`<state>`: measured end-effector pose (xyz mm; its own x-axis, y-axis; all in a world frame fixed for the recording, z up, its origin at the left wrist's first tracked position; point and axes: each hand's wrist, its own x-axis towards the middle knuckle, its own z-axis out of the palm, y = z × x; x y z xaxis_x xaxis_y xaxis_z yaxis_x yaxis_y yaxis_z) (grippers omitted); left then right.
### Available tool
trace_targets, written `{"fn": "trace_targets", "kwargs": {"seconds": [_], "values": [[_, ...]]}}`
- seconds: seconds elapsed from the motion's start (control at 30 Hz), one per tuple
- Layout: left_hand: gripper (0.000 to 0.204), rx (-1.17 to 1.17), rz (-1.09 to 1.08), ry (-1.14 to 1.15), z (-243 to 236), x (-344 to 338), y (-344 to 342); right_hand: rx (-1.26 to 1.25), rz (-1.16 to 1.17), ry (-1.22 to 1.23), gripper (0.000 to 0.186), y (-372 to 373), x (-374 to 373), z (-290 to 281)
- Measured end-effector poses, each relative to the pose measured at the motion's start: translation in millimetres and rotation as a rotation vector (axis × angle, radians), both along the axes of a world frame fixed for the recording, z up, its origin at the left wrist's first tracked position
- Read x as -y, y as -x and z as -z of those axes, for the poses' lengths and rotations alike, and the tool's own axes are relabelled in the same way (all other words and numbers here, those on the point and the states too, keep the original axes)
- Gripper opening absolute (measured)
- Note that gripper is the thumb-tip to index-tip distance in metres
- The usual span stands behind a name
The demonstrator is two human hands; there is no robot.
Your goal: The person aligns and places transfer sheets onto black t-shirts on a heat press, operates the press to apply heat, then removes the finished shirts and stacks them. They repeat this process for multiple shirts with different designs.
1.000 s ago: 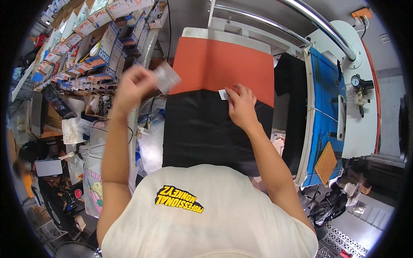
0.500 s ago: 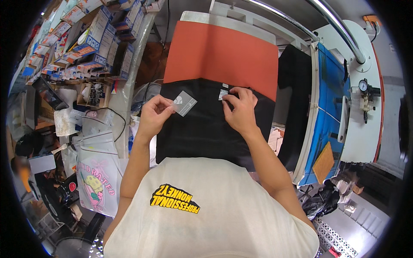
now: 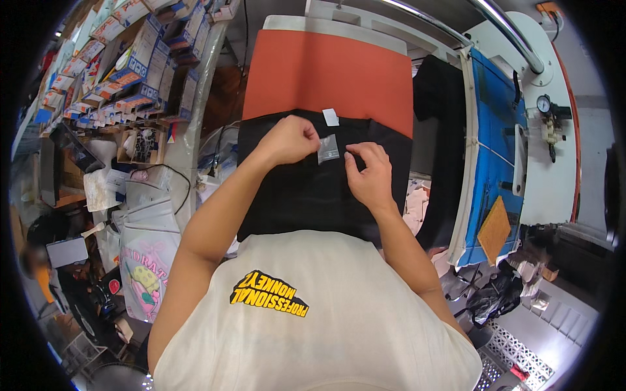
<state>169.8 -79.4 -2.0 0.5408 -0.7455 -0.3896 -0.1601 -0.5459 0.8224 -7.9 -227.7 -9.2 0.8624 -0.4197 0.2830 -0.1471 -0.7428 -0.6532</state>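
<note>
My left hand [image 3: 292, 140] pinches a small translucent printed square [image 3: 328, 148], held over the upper middle of a black garment [image 3: 293, 195]. My right hand [image 3: 368, 169] is beside that square on the right, fingers loosely curved and apart, with nothing visible in them. A small white label [image 3: 330, 117] shows at the garment's top edge, just above the square. The garment lies on a board covered with an orange pad [image 3: 326, 68], covering its lower part.
At right stand a heat press with a blue padded platen [image 3: 492, 117], chrome bars [image 3: 505, 32] and a gauge [image 3: 543, 104]; a black cloth [image 3: 440, 85] hangs beside the board. Shelves of cardboard boxes [image 3: 130, 58], printed bags [image 3: 140, 260] and clutter fill the left.
My left hand has swung rightward with the translucent square to the garment's middle, below the label. My right hand has shifted slightly right and down, away from the label.
</note>
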Motion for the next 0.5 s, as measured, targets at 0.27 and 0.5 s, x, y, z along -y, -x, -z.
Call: {"fn": "trace_targets", "kwargs": {"seconds": [0.27, 0.5], "values": [[0.024, 0.501, -0.156, -0.080, -1.4, 16.1, 10.5, -0.039, 0.023, 0.149, 0.021, 20.6, -0.1, 9.9], [0.033, 1.006, 0.207, 0.266, 18.8, -24.0, 41.9, -0.039, -0.038, 0.202, 0.029, 17.0, -5.7, 24.5]]}}
